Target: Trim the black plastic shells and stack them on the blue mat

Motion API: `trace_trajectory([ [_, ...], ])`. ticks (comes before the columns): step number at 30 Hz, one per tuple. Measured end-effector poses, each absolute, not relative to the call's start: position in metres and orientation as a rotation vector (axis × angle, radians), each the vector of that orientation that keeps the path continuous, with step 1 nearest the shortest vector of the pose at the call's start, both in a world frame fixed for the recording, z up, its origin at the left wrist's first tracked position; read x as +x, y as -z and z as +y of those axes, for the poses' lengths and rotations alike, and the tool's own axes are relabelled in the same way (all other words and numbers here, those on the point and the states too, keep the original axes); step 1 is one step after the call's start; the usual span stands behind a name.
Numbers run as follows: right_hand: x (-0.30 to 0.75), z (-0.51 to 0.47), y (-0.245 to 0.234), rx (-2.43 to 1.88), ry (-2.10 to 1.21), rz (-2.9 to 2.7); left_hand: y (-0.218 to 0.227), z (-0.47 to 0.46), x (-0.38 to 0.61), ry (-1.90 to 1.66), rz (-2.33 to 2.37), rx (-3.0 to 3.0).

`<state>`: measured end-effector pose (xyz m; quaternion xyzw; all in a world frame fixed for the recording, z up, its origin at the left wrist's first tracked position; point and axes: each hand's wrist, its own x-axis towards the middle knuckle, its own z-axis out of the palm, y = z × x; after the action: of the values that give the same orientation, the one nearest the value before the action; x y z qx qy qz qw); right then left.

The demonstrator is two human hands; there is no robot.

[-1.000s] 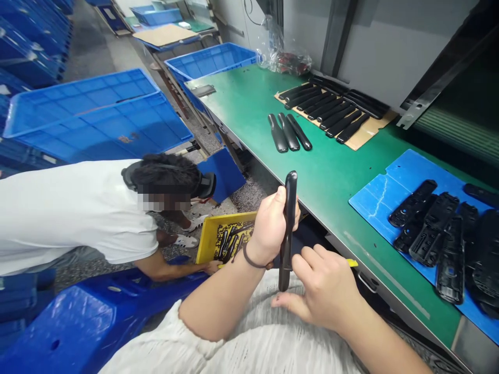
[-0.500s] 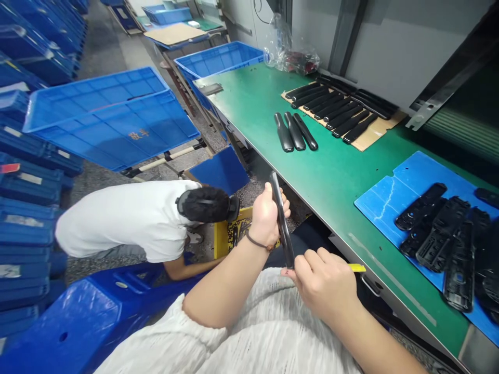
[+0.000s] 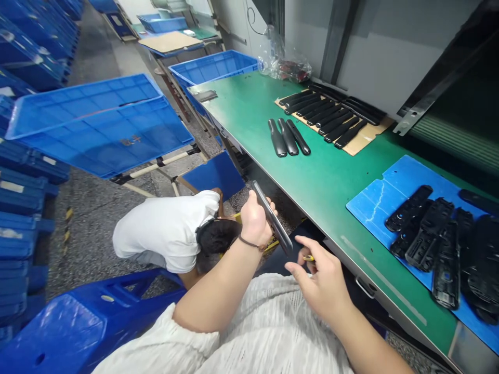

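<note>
I have a long, glossy black plastic shell with rounded ends slanting through the left hand, whose fingers wrap around it. Its lower end sits just beside the right hand, where I see thumb and forefinger parted while the other fingers curl on a slim yellow tool. Farther out, three smooth black paddle-shaped pieces lie on the satiny green surface.

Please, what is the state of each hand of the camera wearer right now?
Left hand: closed around a black piece.
Right hand: thumb and index finger apart, curled fingers holding a yellow item.
</note>
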<state>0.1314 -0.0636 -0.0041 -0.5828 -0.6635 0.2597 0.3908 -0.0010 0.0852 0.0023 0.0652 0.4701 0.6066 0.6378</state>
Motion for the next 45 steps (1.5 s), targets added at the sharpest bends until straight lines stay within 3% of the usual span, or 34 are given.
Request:
trace_trajectory([
  [4, 0.121, -0.059, -0.003, -1.402, -0.658, -1.42, 0.005, 0.076, 0.001, -1.344, 1.127, 0.409],
  [8, 0.128, -0.063, -0.014, -1.372, -0.552, -1.371, 0.006, 0.055, -0.016, -1.681, 1.416, 1.288],
  [11, 0.134, -0.07, -0.026, -1.314, -0.589, -1.467, -0.002, 0.038, -0.028, -1.493, 0.987, 2.126],
  [13, 0.137, -0.074, -0.034, -1.309, -0.612, -1.546, -0.007, 0.032, -0.029, -1.262, 0.688, 2.322],
  [20, 0.159, -0.077, -0.05, -1.327, -0.254, -2.011, -0.005, 0.034, -0.021, -1.247, 0.705, 2.162],
  [23, 0.162, -0.075, -0.054, -1.376, -0.255, -2.122, -0.006, 0.032, -0.018, -1.25, 0.665, 2.183],
  [30, 0.154, -0.069, -0.055, -1.44, -0.369, -2.144, -0.015, 0.032, -0.014, -1.245, 0.586, 2.313],
  [45, 0.145, -0.072, -0.047, -1.448, 0.274, -2.084, -0.013, 0.026, -0.011, -1.283, 0.715, 2.251],
])
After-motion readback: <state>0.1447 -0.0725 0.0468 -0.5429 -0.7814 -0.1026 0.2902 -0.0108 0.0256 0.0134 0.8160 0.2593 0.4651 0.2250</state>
